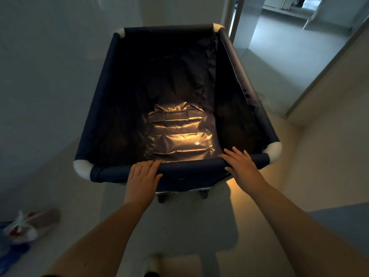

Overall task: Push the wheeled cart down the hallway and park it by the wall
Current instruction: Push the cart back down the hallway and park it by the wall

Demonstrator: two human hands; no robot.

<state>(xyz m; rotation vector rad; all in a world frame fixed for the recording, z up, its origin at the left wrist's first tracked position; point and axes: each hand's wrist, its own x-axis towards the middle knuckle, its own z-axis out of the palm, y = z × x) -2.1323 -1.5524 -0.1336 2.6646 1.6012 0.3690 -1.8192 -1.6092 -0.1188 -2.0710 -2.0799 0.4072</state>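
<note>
A wheeled cart (111, 80) with a dark blue fabric bin and white corner pieces fills the middle of the head view. Its bin holds nothing, and light glints off the shiny bottom. My left hand (142, 176) grips the near top rail left of centre, fingers curled over it. My right hand (242, 165) lies on the same rail toward the right corner, fingers spread over the top. Dark wheels (203, 193) show under the near edge.
A pale wall (40, 66) runs close along the cart's left side. An open doorway (279, 47) to a lit room lies ahead on the right. A white and red bag (28, 226) sits on the floor at lower left, beside something blue.
</note>
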